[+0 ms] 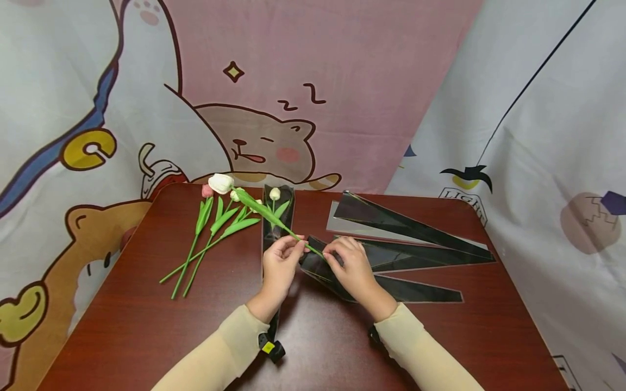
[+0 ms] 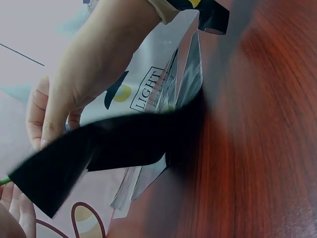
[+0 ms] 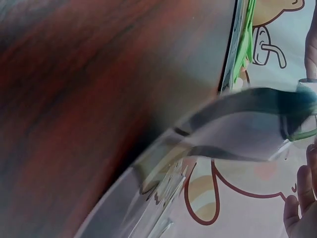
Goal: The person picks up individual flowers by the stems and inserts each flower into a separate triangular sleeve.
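Note:
My left hand [image 1: 282, 266] pinches the green stem of a white tulip [image 1: 221, 183] with a long leaf, its bloom toward the far left. The stem's lower end crosses the wide mouth of a black flower sleeve [image 1: 318, 266]. My right hand [image 1: 353, 269] has thumb and forefinger at that mouth, gripping the sleeve beside the stem end. In the left wrist view the sleeve [image 2: 124, 141] bends below the right hand [image 2: 94, 74]. The right wrist view shows the sleeve [image 3: 237, 109] blurred, with right-hand fingers [image 3: 299, 198] near its mouth. Exact fingertip contact is partly hidden.
On the left of the table [image 1: 122, 320], a pink tulip [image 1: 207, 191] and white tulips lie with crossed stems. Another white tulip [image 1: 275, 194] lies in a black sleeve [image 1: 269, 233] near the middle. Several flat black sleeves [image 1: 420, 255] lie on the right. A printed curtain [image 1: 342, 81] hangs behind.

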`<state>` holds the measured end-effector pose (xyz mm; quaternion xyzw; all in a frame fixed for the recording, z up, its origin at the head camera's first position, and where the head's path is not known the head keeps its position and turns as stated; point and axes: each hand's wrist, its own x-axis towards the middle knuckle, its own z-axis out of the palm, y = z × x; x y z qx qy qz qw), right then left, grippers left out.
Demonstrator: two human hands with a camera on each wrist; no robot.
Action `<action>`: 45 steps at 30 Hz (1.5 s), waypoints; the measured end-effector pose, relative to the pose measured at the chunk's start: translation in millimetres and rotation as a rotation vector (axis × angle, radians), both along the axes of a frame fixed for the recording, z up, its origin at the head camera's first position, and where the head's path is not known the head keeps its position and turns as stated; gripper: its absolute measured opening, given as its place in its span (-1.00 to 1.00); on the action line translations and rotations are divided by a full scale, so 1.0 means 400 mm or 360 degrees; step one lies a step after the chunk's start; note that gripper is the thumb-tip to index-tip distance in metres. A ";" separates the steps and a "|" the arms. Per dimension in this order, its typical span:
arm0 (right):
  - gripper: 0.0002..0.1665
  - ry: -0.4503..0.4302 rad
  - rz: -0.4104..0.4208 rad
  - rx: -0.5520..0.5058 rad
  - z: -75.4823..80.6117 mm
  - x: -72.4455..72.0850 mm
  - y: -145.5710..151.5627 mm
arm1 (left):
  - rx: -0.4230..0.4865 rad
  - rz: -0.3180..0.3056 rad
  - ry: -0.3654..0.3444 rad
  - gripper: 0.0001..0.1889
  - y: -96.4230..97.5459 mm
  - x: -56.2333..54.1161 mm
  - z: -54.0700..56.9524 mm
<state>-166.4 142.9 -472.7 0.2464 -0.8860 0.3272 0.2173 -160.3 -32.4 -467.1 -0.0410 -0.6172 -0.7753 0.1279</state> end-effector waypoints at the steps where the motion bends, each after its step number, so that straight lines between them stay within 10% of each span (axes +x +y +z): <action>1: -0.95 -0.0004 -0.0001 0.0001 0.000 0.000 -0.001 | -0.0006 -0.0002 0.0009 -0.78 -0.001 0.000 0.000; 26: -0.95 0.0019 -0.0046 -0.0116 0.006 -0.003 -0.009 | 0.0103 0.0136 0.0138 -0.79 -0.010 -0.013 0.010; 45: -0.93 0.0180 -0.0127 -0.0172 0.012 -0.003 -0.015 | 0.0189 0.0184 0.0000 -0.87 0.002 0.005 0.018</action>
